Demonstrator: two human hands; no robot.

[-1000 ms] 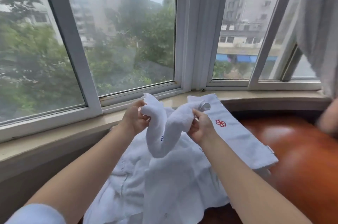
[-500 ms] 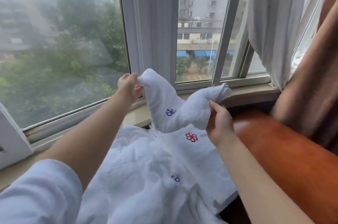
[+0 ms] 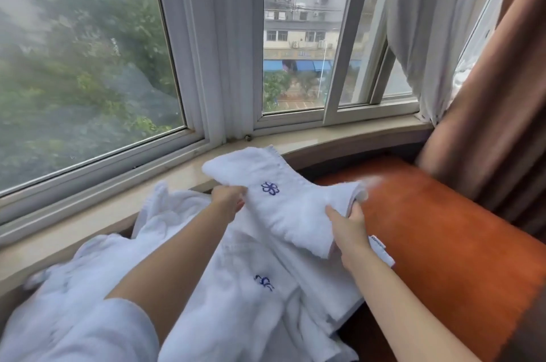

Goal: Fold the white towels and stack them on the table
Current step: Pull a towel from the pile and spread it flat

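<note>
Both hands are holding a folded white towel (image 3: 283, 208) above the pile (image 3: 236, 287) lying on the desk (image 3: 443, 243). The left hand (image 3: 229, 199) is gripping the towel's left edge, fingers curled beneath it; the right hand (image 3: 350, 225) is pinching its right end, thumb on top. A windowsill (image 3: 339, 134) is running behind; a brown curtain (image 3: 496, 95) is hanging at right.

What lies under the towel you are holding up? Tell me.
Under the held towel, gripped by the left hand and right hand, lies a pile of white towels, one bearing a blue flower mark. Whatever supports the pile is covered.
</note>
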